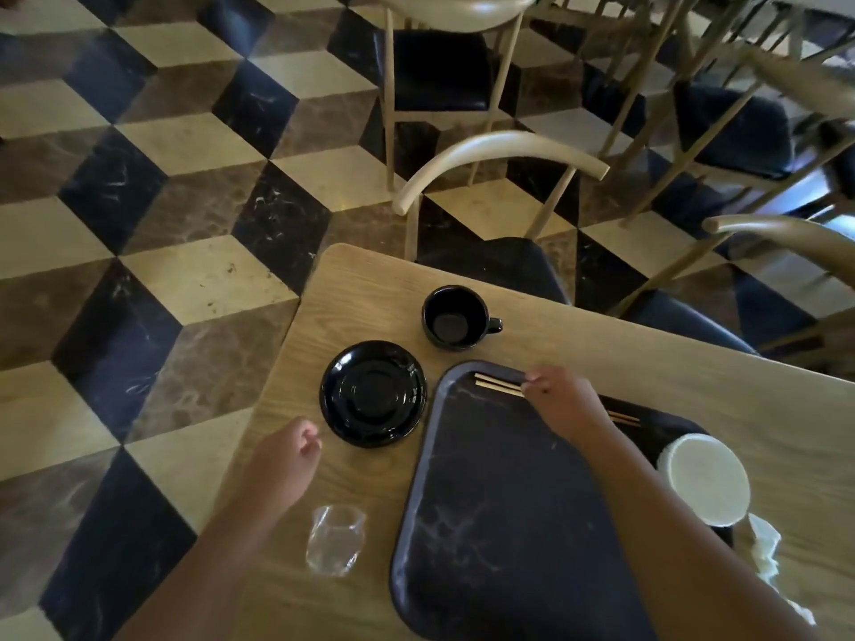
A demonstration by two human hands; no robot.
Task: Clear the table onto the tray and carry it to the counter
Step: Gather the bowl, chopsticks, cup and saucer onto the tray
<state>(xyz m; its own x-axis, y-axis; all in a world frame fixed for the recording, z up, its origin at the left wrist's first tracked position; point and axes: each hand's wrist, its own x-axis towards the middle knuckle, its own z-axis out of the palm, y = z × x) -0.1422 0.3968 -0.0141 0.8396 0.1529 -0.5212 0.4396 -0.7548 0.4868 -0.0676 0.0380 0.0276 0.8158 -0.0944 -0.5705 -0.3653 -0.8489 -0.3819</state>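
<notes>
- Right hand [562,400]: is pinching a pair of pale wooden chopsticks [497,387] near their middle, low over the far rim of the dark marbled plastic tray [509,501]. Hazard: set down on the rim itself, the chopsticks are likely to roll off during carrying.
- Left hand [289,455]: is hovering loosely curled and gripping nothing, just beside the glossy black round saucer [372,393] near the left edge of the light wood-grain tabletop [601,344]. Hazard: a shallow pinch on the slick saucer rim is risking a slip.
- Black ceramic cup [455,316]: is standing upright near the far left corner, apart from the saucer. Hazard: stacked loose on the saucer, it is liable to slide in transit.
- Clear thin-walled tumbler [334,538]: is standing by the left edge, just beside the left forearm. Hazard: being hard to see, it is risking a knock off the edge.
- White round container [705,478]: is sitting at the tray's right side; whether it is lying flat or riding the rim cannot be told. Hazard: tipping on the lift.
- Crumpled white paper napkin [765,552]: is lying on the tabletop right of the tray. Hazard: being light, it is likely to drop off while walking.
</notes>
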